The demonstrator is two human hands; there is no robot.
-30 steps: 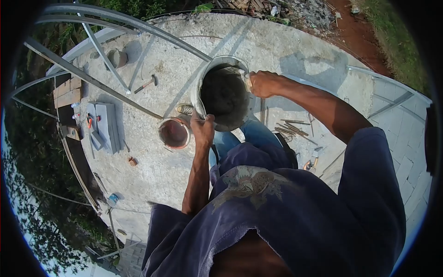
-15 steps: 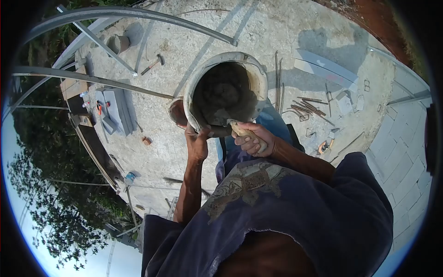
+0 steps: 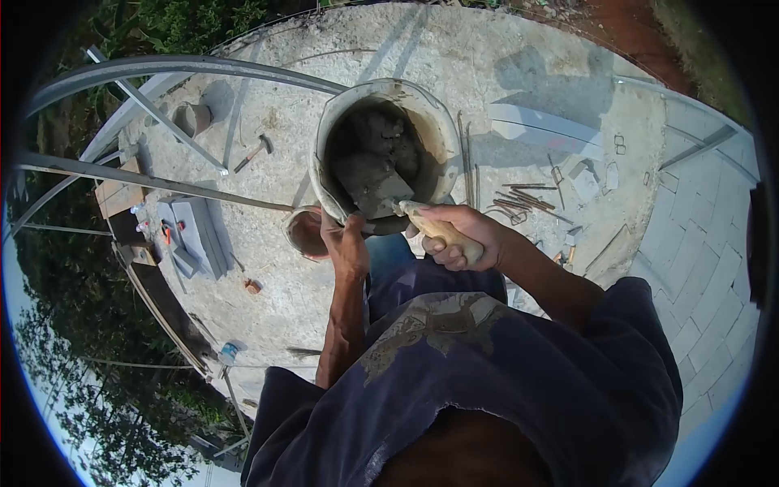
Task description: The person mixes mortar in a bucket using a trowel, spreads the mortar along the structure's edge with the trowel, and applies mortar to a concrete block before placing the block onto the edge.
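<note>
Left hand [image 3: 347, 245] grips the bucket [image 3: 443, 134] while the right hand [image 3: 464, 237], wrapped round a trowel [image 3: 434, 225], apparently scoops mortar [image 3: 383, 134]; any lift calls for steadiness.

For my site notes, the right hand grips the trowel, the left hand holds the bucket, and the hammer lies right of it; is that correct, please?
Not quite: the head view shows the hammer lying left of the bucket. The right hand does grip the trowel, and the left hand holds the bucket.
</note>
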